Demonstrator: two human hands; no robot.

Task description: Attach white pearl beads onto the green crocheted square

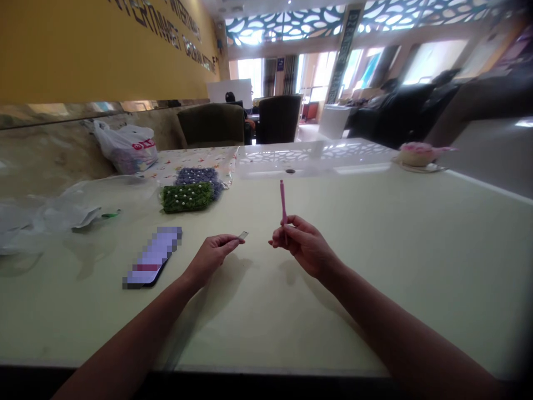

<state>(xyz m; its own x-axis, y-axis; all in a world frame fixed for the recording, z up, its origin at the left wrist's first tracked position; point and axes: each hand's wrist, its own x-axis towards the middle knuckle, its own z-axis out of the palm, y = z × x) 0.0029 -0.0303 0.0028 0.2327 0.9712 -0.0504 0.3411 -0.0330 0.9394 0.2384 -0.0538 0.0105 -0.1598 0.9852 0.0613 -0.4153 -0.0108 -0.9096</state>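
Between the thumb and fingertips of my left hand (214, 253) is a small, flat, pale rectangular piece (244, 235); its kind is too small to tell. My right hand (306, 244) grips a slim pink pen-like stick (283, 197) and keeps it nearly upright, its lower end partly hidden by the fingers. The hands are apart, both over the pale table (395, 250). Beyond my left hand lie a green fluffy pouch-like piece (187, 197) with white beads and a similar grey-blue one (204, 176) partly behind it.
A phone (153, 258) lies left of my left hand. Clear plastic wrapping (54, 208) covers the left side, with a full white plastic bag (129, 147) behind. A pink-topped bowl-like item (417, 154) stands at the far right. Dark chairs (278, 119) and a seated person are beyond the table.
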